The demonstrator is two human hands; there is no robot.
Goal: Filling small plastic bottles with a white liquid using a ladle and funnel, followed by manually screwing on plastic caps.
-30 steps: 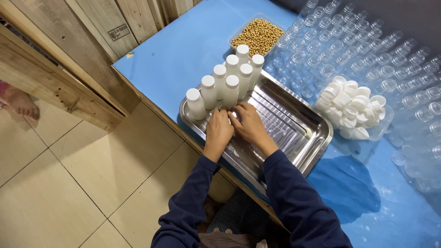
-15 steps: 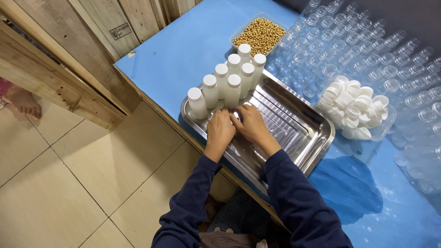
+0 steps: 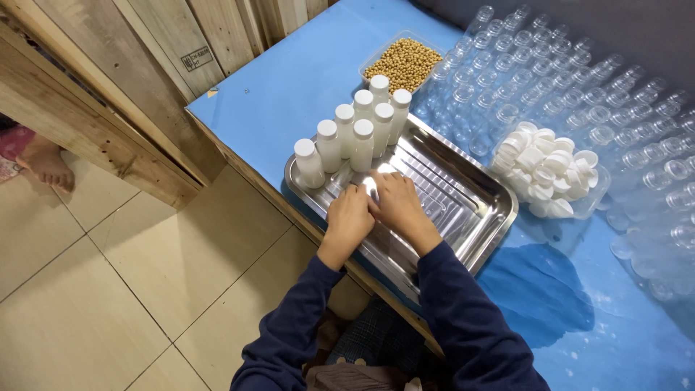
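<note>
Steel tray [image 3: 474, 217] holds both hands, left hand [image 3: 348, 218] and right hand [image 3: 397, 203], pressed together near white-capped bottles [image 3: 354, 130].

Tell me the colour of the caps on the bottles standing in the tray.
White caps, clearest in the head view.

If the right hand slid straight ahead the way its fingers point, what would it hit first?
Most likely the nearest white-capped bottle standing in the steel tray; the right hand points up the tray toward that cluster, though depth is hard to judge.
</note>
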